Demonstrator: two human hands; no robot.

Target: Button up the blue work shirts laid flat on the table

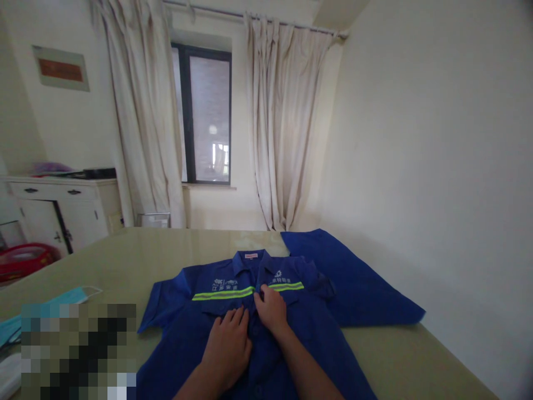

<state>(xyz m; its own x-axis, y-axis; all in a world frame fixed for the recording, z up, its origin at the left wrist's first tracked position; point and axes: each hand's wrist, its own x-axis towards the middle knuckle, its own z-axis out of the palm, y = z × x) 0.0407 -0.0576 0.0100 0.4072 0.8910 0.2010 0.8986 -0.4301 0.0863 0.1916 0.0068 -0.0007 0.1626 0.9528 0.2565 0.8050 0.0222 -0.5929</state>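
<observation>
A dark blue short-sleeved work shirt [187,328] lies face up on the table, collar at the far side. It has a yellow-green reflective stripe and white printing across the chest. At the stripe, my right hand [271,308] is closed on the shirt's front edge, thumb and finger together. Just below and to the left, my left hand [229,344] has its fingers bent and pressed together on the cloth beside the front opening. What lies under the fingertips is hidden. A button shows lower down the front.
Another piece of blue cloth [358,283] lies to the right, partly beside the shirt's sleeve. A light blue face mask [70,297] rests on the glossy table [166,244] at left, near a blurred-out patch. A wall [458,166] borders the right side; curtains and a window stand behind.
</observation>
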